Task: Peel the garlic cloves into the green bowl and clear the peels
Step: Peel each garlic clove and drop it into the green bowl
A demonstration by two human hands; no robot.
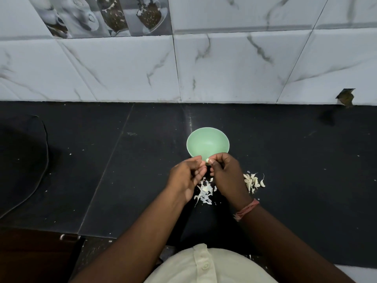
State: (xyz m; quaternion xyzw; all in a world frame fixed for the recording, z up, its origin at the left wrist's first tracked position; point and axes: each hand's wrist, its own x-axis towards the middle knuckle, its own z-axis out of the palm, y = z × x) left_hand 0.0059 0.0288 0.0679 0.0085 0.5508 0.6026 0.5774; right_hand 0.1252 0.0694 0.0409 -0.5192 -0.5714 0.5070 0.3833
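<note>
A small green bowl (207,142) stands on the black counter, and its visible inside looks empty. Just in front of its near rim, my left hand (188,175) and my right hand (226,175) meet fingertip to fingertip around one pale garlic clove (207,160). Both hands pinch it. Below the hands lies a loose heap of white peels (204,192). To the right of my right hand sits a small pile of unpeeled garlic cloves (254,181).
The black counter (122,170) runs back to a white marble-tile wall (224,68). A dark rounded object (22,160) lies at the far left. The counter's front edge is near my body, with a wooden cabinet (30,258) at lower left.
</note>
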